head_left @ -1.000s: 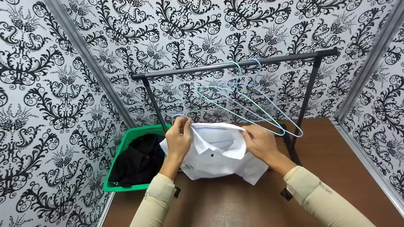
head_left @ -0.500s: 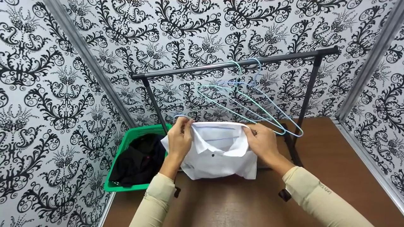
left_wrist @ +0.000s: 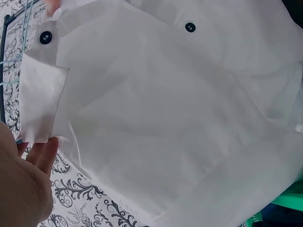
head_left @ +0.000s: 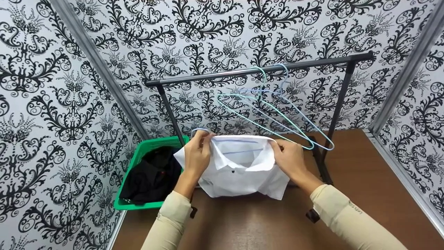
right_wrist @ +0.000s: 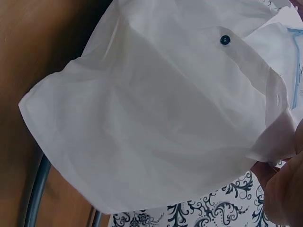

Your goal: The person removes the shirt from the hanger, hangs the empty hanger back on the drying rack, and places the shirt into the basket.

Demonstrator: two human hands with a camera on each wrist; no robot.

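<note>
A white collared shirt (head_left: pixel 239 184) with dark buttons is stretched between both hands, in front of the rack and over the table. My left hand (head_left: pixel 197 152) pinches one side of its collar. On the other side, the collar is pinched by my right hand (head_left: pixel 289 158). Inside the neck opening show the bars of a blue hanger (head_left: pixel 242 151), and its hook curves up behind the left fingers. Up close in the left wrist view, the fingers hold a collar tip below a button (left_wrist: pixel 45 37). A blue hanger piece (right_wrist: pixel 297 71) lies inside the collar in the right wrist view.
A dark clothes rack (head_left: pixel 222 74) spans the back, carrying a green hanger (head_left: pixel 277 110) and a blue hanger (head_left: pixel 308 119). Left of the shirt, a green basket (head_left: pixel 130 207) holds dark clothes (head_left: pixel 149 178). Patterned walls stand behind the brown table (head_left: pixel 374 191).
The collar has been drawn straighter between the hands, and more of the hanger's bars show inside. The right hand has shifted slightly right, and the sleeve below it has swung.
</note>
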